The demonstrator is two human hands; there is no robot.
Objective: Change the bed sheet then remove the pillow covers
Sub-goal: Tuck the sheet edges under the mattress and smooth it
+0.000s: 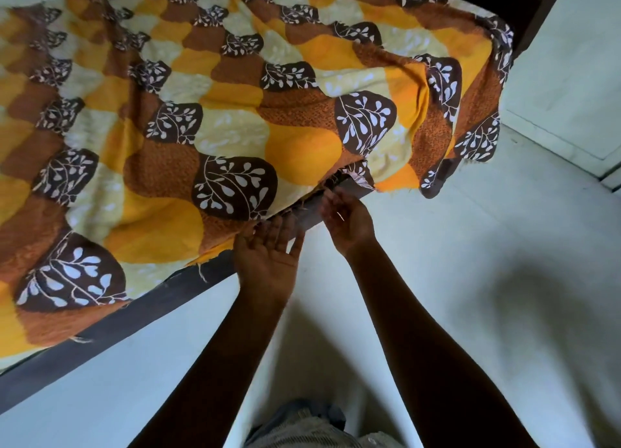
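- The bed sheet (201, 111), patterned in orange, yellow and brown with white leaf sprigs, lies spread and wrinkled over the bed, covering most of the left and middle of the view.
- Its near edge is frayed and sits along the dark bed frame (117, 320), which runs diagonally from lower left up towards the middle.
- The left hand (268, 256) is turned palm up with its fingers (280, 226) straight and spread. The fingertips touch the underside of the sheet's edge at the frame, and the hand grips nothing.
- The right hand (347, 224) is just beside it, at the frame below a loose, ragged bit of the sheet's edge. Its fingers are bent and blurred, so I cannot tell whether they pinch the cloth or a thread.
- Further right, the sheet's corner (470, 138) hangs in folds over the end of the bed.
- A pale floor (504, 279) lies beneath both forearms and to the right.
- Grey clothing (302, 424) shows at the bottom edge between the arms.
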